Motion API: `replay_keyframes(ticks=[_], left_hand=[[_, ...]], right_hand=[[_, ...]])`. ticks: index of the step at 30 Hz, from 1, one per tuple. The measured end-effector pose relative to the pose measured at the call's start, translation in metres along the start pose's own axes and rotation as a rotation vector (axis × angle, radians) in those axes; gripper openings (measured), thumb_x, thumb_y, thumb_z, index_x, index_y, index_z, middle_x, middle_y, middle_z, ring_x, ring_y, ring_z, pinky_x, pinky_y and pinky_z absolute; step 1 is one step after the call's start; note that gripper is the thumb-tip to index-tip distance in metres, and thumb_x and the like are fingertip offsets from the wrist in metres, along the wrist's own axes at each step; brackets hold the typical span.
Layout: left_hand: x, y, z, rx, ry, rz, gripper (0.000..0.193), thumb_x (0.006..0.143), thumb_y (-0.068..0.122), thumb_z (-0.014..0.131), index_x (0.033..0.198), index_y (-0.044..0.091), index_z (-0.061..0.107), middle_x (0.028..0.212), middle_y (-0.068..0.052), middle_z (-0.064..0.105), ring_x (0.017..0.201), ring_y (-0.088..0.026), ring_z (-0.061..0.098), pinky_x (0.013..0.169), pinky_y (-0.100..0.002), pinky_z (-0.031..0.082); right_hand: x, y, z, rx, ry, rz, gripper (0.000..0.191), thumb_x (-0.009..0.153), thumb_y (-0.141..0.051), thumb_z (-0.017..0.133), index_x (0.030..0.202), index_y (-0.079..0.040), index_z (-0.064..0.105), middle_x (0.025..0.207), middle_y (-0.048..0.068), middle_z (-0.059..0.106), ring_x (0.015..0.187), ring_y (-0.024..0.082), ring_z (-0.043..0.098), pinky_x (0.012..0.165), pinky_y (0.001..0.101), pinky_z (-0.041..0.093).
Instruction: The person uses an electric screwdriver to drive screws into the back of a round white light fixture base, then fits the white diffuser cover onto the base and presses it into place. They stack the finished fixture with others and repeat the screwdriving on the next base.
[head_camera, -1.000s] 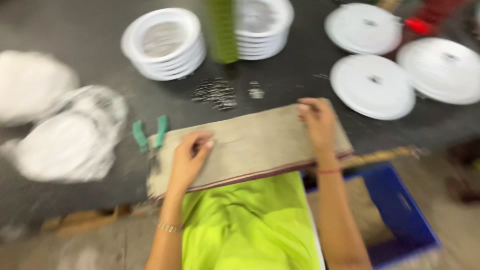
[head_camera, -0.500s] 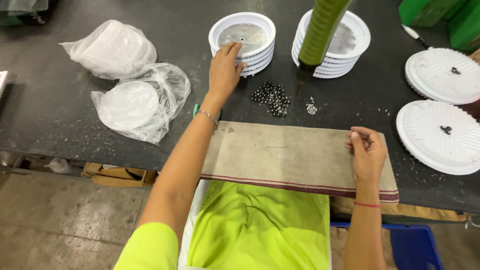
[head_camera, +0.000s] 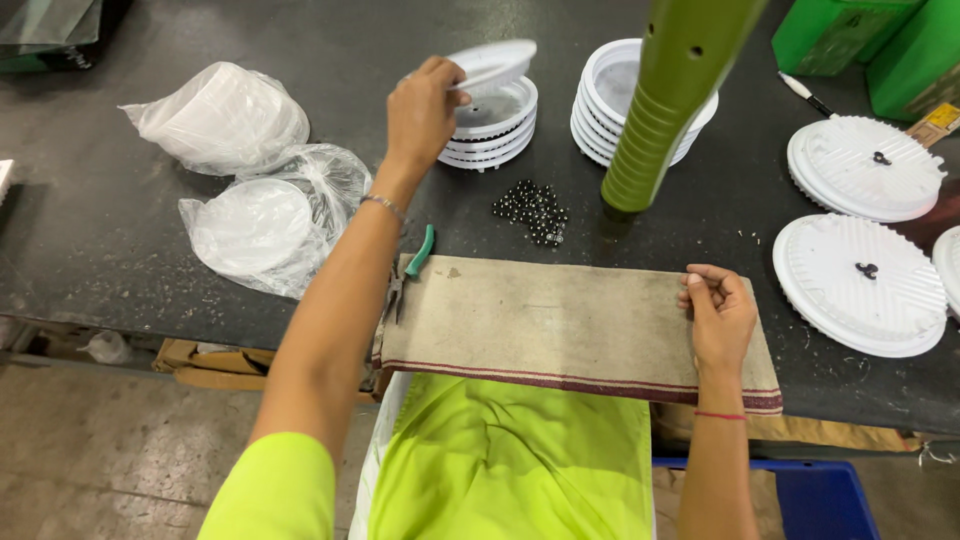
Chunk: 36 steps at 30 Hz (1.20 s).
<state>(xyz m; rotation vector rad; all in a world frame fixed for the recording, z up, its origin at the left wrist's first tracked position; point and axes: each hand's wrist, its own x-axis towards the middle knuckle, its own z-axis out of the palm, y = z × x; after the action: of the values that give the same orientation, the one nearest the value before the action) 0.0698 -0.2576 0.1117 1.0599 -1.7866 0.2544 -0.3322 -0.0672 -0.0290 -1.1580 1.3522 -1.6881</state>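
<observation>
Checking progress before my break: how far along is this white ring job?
Looks done: two ribbed white discs fitted with dark centre pieces. In hand: left hand lifts one white ring off its stack; right hand rests on the cloth. Left: both stacks, loose steel balls.

**Around the workbench**

We see a dark table (head_camera: 120, 240) with two clear plastic bags (head_camera: 240, 170) of white discs at its left. Small dark metal balls (head_camera: 532, 208) lie just beside an upright green ribbed tube (head_camera: 665, 110). We note green-handled pliers (head_camera: 408, 272) at the cloth's left corner, two white ribbed round covers (head_camera: 862, 230) on the right, green boxes (head_camera: 870, 40) beyond them, and a blue crate (head_camera: 815, 498) below.
</observation>
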Motion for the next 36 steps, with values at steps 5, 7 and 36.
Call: replay_keyframes(ticks=[5,7,36], left_hand=[[-0.027,0.040,-0.057,-0.202,0.125,-0.123,0.015,0.100,0.013,0.075,0.111,0.005,0.068,0.098,-0.010,0.073,0.085,-0.027,0.071,0.073,-0.037,0.054],[-0.054,0.052,-0.077,-0.476,0.145,-0.269,0.016,0.110,0.017,0.069,0.116,0.002,0.064,0.097,-0.004,0.071,0.083,-0.017,0.069,0.078,-0.033,0.054],[-0.236,0.123,-0.057,-0.410,-0.162,-0.551,0.044,0.103,0.024,0.069,0.141,0.003,0.061,0.146,-0.020,0.064,0.141,-0.034,0.057,0.121,-0.043,0.041]], right_hand=[[-0.001,0.004,-0.002,-0.012,-0.015,-0.031,0.009,0.105,-0.002,0.064,0.114,0.000,0.066,0.097,0.004,0.069,0.079,0.007,0.064,0.071,0.0207,0.054],[-0.002,0.005,-0.002,-0.035,-0.029,-0.034,0.009,0.105,-0.002,0.064,0.114,0.000,0.066,0.097,0.004,0.070,0.080,0.007,0.064,0.072,0.0209,0.055],[-0.008,0.002,0.003,-0.132,-0.094,-0.075,0.007,0.108,-0.002,0.066,0.115,-0.001,0.067,0.098,0.004,0.072,0.080,0.006,0.064,0.073,0.0201,0.055]])
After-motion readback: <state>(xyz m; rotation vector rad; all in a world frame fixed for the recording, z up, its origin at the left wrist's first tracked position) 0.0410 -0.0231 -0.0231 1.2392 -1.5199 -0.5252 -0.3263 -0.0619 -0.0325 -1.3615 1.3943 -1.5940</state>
